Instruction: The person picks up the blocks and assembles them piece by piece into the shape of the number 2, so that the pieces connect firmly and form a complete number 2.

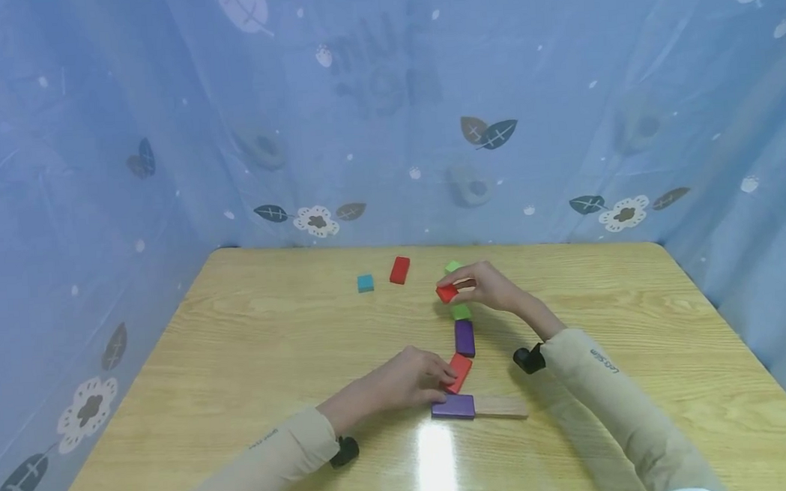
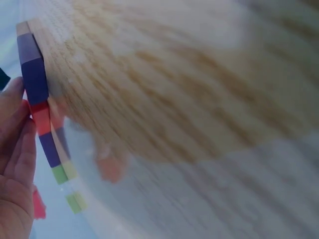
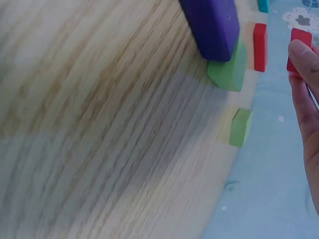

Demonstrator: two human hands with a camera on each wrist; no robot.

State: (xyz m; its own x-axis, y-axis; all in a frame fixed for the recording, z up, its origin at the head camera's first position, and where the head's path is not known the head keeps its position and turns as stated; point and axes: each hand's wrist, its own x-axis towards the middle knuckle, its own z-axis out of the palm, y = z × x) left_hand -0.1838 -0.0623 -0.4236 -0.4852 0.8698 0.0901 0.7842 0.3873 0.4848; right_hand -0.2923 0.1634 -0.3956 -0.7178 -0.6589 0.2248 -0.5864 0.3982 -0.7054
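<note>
My right hand (image 1: pixel 493 287) pinches a small red block (image 1: pixel 446 293) between thumb and fingertips; the right wrist view shows it held off the table. Beneath and behind this hand are two green blocks, the nearer green block (image 1: pixel 461 313) touching a purple block (image 1: pixel 465 339) and the farther green block (image 3: pixel 241 128) standing apart. My left hand (image 1: pixel 411 379) reaches to the near part of the row. Its fingers rest against a red block (image 1: pixel 459 373), and its thumb lies beside another purple block (image 1: pixel 453 407). A plain wood block (image 1: pixel 500 406) abuts that purple block's right end.
A blue block (image 1: pixel 365 283) and a red block (image 1: pixel 400 270) lie toward the back of the wooden table (image 1: pixel 269 321). A blue patterned curtain (image 1: pixel 386 126) hangs behind the table and along its sides. Light glares off the front.
</note>
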